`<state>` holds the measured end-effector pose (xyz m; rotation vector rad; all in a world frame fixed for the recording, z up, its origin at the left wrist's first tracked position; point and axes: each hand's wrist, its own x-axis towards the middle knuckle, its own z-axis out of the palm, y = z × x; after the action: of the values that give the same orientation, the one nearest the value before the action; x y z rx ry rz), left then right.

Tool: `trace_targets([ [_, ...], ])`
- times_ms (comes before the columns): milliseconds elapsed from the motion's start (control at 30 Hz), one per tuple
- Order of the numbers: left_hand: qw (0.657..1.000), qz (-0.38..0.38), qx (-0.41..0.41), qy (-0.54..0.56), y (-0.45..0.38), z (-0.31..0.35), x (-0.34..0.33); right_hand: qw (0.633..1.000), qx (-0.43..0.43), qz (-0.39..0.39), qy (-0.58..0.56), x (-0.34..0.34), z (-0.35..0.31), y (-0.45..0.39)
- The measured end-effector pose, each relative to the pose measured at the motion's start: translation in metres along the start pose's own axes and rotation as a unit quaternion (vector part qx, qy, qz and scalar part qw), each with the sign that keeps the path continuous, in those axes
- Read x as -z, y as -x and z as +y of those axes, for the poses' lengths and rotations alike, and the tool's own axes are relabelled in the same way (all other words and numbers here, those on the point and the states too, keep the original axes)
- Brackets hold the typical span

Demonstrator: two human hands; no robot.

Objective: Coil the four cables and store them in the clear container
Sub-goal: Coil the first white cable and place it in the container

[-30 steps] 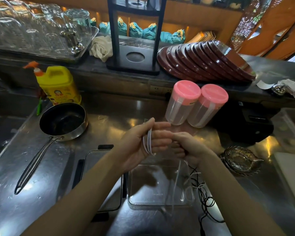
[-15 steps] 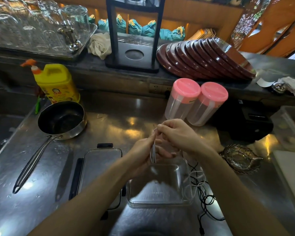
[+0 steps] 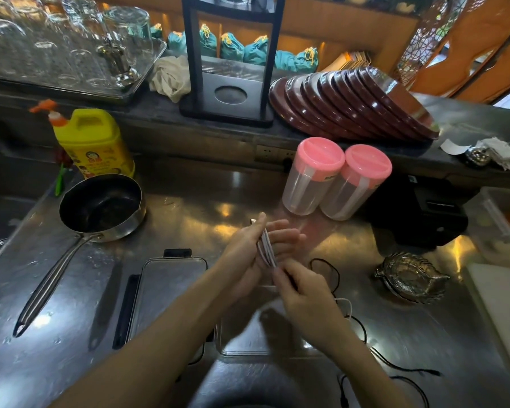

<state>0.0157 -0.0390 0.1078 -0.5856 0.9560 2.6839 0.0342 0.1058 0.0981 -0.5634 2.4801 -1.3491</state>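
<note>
White thin cable (image 3: 266, 248) loops around the straight fingers of the left hand (image 3: 256, 248), used as a spool, while the right hand (image 3: 302, 293) pinches its tail; the clear rectangular plastic container (image 3: 242, 346) waits below on the steel bench (image 3: 189, 213).

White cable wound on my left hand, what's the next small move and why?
Probably one more wrap: the right hand pinches the white cable below the loops on the left hand, and a loose tail lies on the counter.
</note>
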Motion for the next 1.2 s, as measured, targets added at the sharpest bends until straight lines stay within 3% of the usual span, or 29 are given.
trace_targets([
  [100,0.999,-0.020,-0.038,0.034,0.007,0.010,-0.004,0.982,-0.087,-0.071,-0.152,0.003,0.010,0.013],
  [200,0.993,-0.067,-0.021,0.091,0.012,0.018,-0.007,0.922,-0.220,-0.141,-0.285,0.002,0.028,0.018],
  [367,0.987,-0.155,0.025,0.046,0.015,0.009,-0.004,0.891,-0.285,-0.153,-0.318,0.018,0.060,-0.014],
  [600,0.983,-0.159,0.086,-0.040,0.020,-0.013,0.003,0.926,-0.255,-0.199,-0.194,0.045,0.030,-0.084],
  [867,0.992,-0.059,0.025,-0.109,0.012,-0.018,0.006,0.966,-0.174,-0.165,-0.096,0.054,-0.031,-0.097],
  [1000,0.993,-0.028,-0.010,-0.118,0.005,-0.018,0.007,0.996,-0.069,-0.014,0.047,0.040,-0.040,-0.079],
  [1067,0.994,-0.024,-0.023,-0.107,0.004,-0.020,0.005,0.995,-0.090,0.037,-0.016,0.038,-0.036,-0.075],
  [1133,0.993,-0.026,-0.028,-0.108,0.003,-0.022,0.003,0.985,-0.127,0.045,-0.109,0.037,-0.030,-0.071],
  [1200,0.991,-0.026,-0.040,-0.123,0.002,-0.023,0.002,0.979,-0.148,0.047,-0.133,0.034,-0.025,-0.066],
])
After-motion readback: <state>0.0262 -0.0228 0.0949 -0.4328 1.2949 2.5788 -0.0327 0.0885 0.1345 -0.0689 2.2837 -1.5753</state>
